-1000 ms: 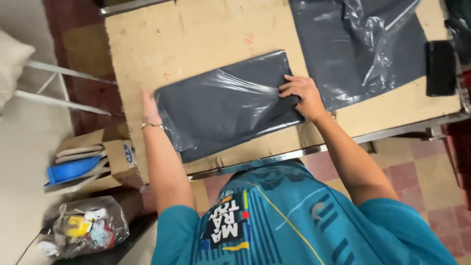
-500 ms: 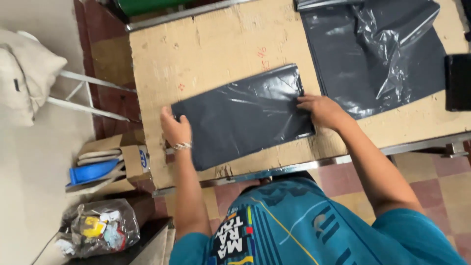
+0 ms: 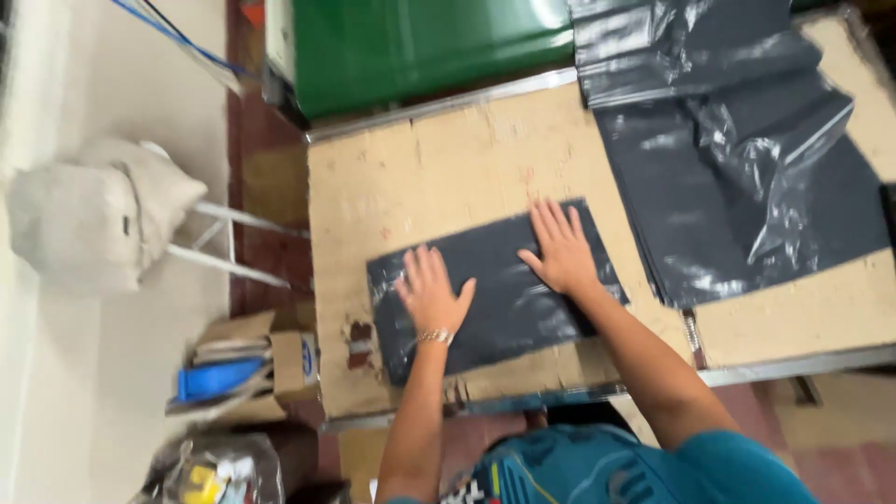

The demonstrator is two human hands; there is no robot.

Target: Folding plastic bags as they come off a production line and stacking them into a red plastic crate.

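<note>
Pressing flat: left hand (image 3: 431,294) and right hand (image 3: 561,249) splayed open on dark plastic bag (image 3: 495,289), long axis 8-to-2 o'clock.

Far right on the wooden table (image 3: 439,177): a stack of grey plastic bags (image 3: 737,168). Beyond it, a green bin (image 3: 420,47). Left on the floor, a beige sack (image 3: 93,224); nearer, an open cardboard box (image 3: 247,369).

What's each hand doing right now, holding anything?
Left hand: open, flat on the folded grey plastic bag, gripping nothing.
Right hand: open, fingers spread, pressing flat on the same bag.
</note>
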